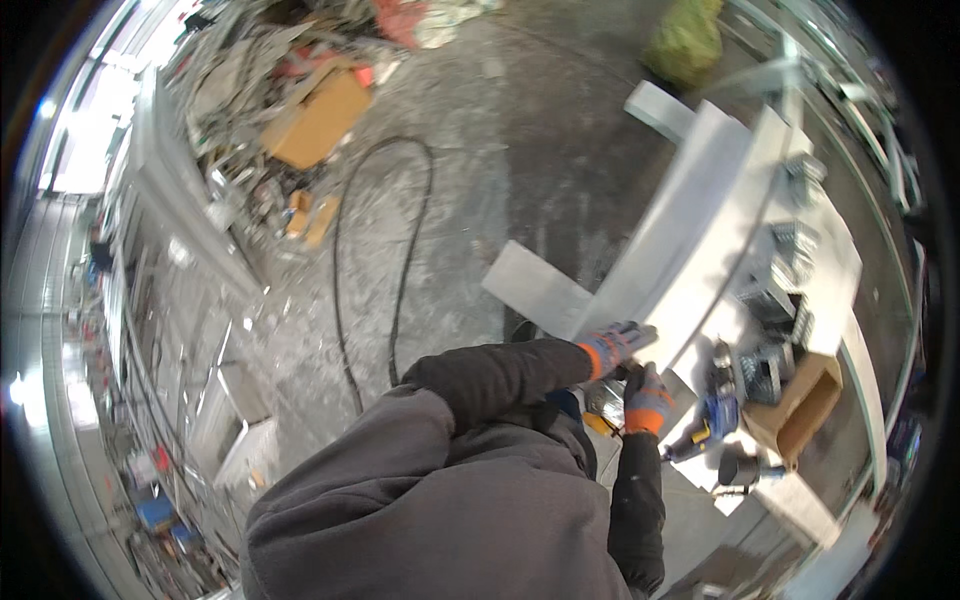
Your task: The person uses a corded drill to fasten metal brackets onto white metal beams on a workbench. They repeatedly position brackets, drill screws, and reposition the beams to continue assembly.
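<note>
My left hand (620,345), in a grey glove with an orange cuff, lies across the near end of a long white panel (690,275), its fingers stretched out. Close beside it, my right hand (648,402) wears a matching glove and is bent at the panel's end. Its fingers look closed, but what they hold is hidden. A yellow-and-black item (600,424) shows just left of the right hand; its kind is unclear. To the right of that hand lies a blue cordless power tool (718,415).
An open cardboard box (808,405) and several metal mesh-like parts (795,245) sit on the white work surface. A black cable (405,290) loops over the floor. Debris (235,100) with a cardboard piece (318,112) lies far left; a yellow-green sack (686,42) stands at the back.
</note>
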`<state>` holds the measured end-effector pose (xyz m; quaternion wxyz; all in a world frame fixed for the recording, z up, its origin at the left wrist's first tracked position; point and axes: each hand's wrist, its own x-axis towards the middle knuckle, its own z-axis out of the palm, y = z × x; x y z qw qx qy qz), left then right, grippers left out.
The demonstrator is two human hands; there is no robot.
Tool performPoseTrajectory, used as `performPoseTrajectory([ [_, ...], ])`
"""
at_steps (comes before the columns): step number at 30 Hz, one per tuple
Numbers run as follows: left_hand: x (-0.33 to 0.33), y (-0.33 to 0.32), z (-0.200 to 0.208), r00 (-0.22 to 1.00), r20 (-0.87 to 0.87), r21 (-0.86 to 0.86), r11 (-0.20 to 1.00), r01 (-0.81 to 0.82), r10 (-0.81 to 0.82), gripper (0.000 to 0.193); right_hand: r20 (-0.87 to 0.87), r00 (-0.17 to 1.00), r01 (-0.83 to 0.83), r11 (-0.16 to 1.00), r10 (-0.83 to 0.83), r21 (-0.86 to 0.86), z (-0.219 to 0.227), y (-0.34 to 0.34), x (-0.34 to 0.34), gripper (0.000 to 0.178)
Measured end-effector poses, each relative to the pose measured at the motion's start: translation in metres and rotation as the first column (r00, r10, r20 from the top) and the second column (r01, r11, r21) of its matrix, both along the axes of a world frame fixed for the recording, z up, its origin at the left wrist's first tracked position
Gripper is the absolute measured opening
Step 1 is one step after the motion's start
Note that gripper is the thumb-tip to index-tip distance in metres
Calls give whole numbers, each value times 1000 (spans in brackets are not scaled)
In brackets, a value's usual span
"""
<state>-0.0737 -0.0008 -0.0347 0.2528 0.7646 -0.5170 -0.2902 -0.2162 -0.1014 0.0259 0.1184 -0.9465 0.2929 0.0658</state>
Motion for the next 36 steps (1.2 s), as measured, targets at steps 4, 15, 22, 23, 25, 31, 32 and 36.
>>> performPoseTrajectory([
  [4, 0, 0, 12, 997, -60, -3, 999, -42, 41, 90, -105, 994, -16, 998, 22, 65, -3, -2, 2, 30],
  [15, 0, 1, 28, 997, -59, 6, 999, -50, 51, 105, 84, 973, -218, 975, 215, 37, -9, -15, -11, 14],
  [22, 3, 2, 45, 999, -36, 57, 998, -35, 37, 102, -213, 967, -125, 988, 143, 96, -1, -17, -5, 21],
  [23, 2, 3, 44, 999, -45, 58, 998, -28, 31, 101, -8, 983, -185, 982, 185, 41, -3, -14, -7, 13],
  [25, 2, 4, 40, 998, -50, 46, 999, -22, 24, 102, 18, 991, -135, 989, 134, 56, -6, -13, -13, 14],
  [31, 3, 4, 35, 998, 65, 85, 996, 5, -10, 108, 82, 996, -48, 993, 39, 112, -1, -9, -24, 18],
  [32, 4, 4, 36, 998, 66, 74, 997, 8, -13, 108, 132, 990, -53, 992, 38, 112, 1, -8, -23, 18],
  [36, 6, 5, 42, 999, 42, 80, 997, 13, -17, 106, 61, 994, -91, 995, 88, 48, 9, -7, -15, 19],
])
